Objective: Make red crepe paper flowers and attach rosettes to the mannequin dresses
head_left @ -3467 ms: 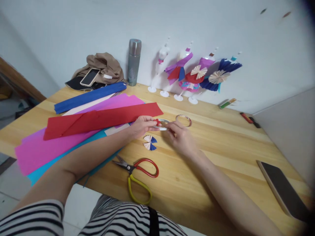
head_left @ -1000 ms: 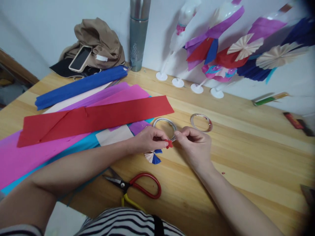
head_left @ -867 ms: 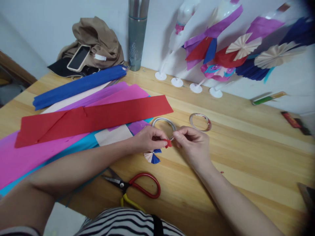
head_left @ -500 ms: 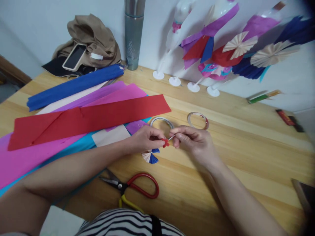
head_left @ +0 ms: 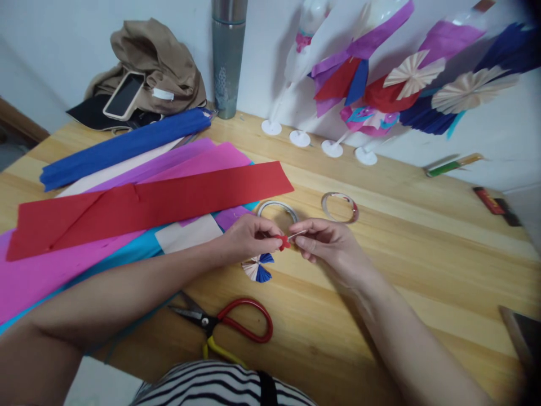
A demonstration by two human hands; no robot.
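Note:
My left hand point(head_left: 249, 239) pinches a small folded red paper piece point(head_left: 283, 243) just above the wooden table point(head_left: 422, 265). My right hand point(head_left: 327, 243) is closed in a pinch on a thin strip of clear tape point(head_left: 297, 235) that runs to the red piece. A small blue and white paper fan point(head_left: 258, 268) lies under my left hand. One tape ring point(head_left: 276, 207) lies just beyond my fingers, a second tape ring point(head_left: 339, 206) to its right.
Red-and-yellow scissors point(head_left: 230, 326) lie near the front edge. Red crepe paper point(head_left: 143, 204) tops pink, purple, blue sheets at left. Dressed white figurines point(head_left: 363, 84) and a flask point(head_left: 227, 56) stand by the wall. A bag with a phone point(head_left: 124, 95) sits back left. A dark tablet point(head_left: 526, 338) is far right.
My right hand has drawn slightly away from the red piece, showing the tape strip stretched between the two hands. The view has shifted a little; the other things stay put.

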